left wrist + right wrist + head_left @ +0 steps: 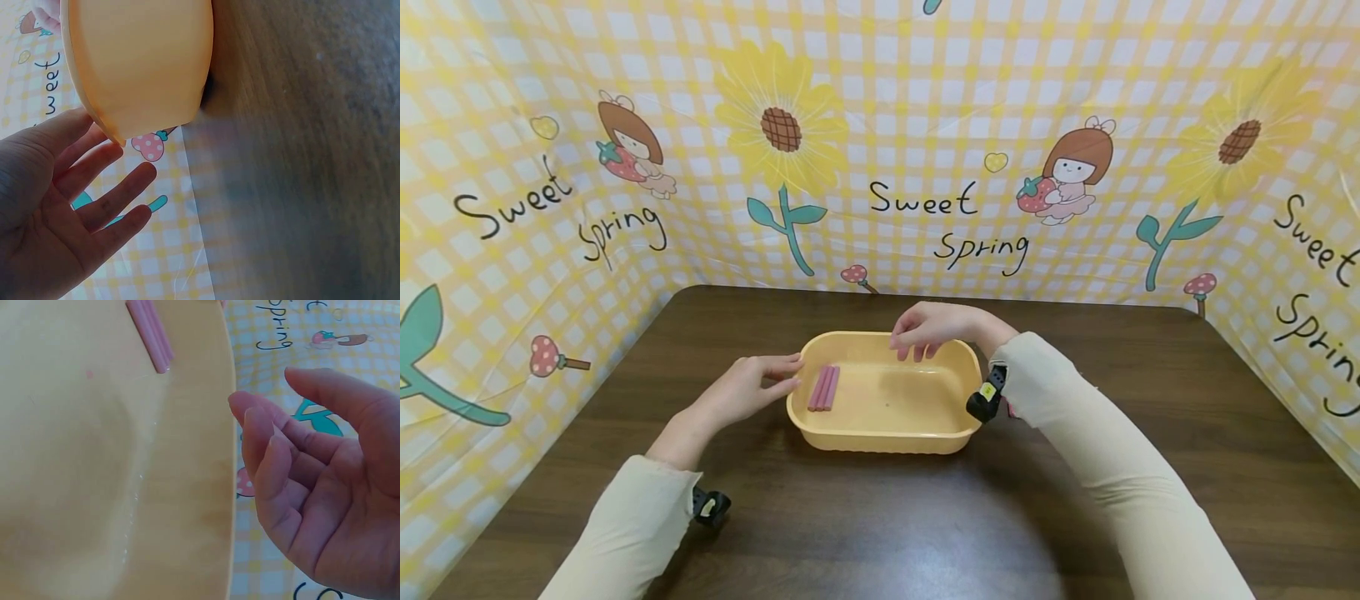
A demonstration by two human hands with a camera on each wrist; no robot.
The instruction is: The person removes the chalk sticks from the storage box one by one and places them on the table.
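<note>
A yellow plastic basin [880,440] stands on the brown wooden table. Several pink sticks [824,389] lie side by side on its floor near the left end. My left hand [748,387] is at the basin's left end, thumb and fingertips right at the rim; in the left wrist view its other fingers [115,199] spread loosely outside the wall. Over the far rim, right of the middle, hovers my right hand [936,325]. Its fingers [269,464] hang loosely curled with nothing between them, and the thumb stands apart.
A yellow checked cloth [895,108] with printed flowers and lettering hangs behind the table and along both sides. Black wrist cameras [709,506] are strapped at both cream sleeves [632,517]. The right sleeve passes beside the basin's right end.
</note>
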